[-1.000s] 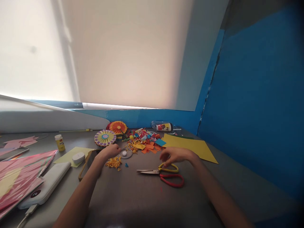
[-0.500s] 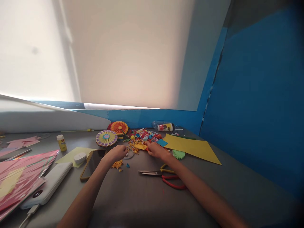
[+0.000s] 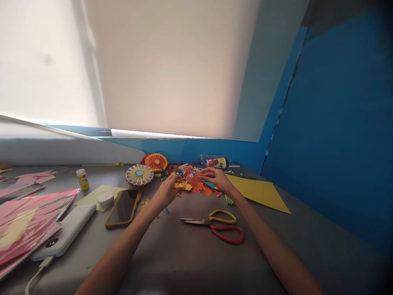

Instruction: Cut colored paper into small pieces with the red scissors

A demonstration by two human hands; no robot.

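Observation:
Both hands reach into a heap of coloured paper scraps on the grey table. My left hand is curled at the heap's left side, fingers pinched on yellow scraps. My right hand is at the heap's right side, its fingers closed on an orange paper piece. Scissors with a yellow and a red handle lie shut on the table just in front of the hands.
Two paper rosettes sit behind the heap, a glue bottle lies by the blue wall, a yellow sheet at right. A phone, power bank, small glue jar and pink sheets lie left.
My right hand left the scissors and went up into the scrap heap, taking hold of an orange piece. My left hand moved right from the yellow bits into the heap.

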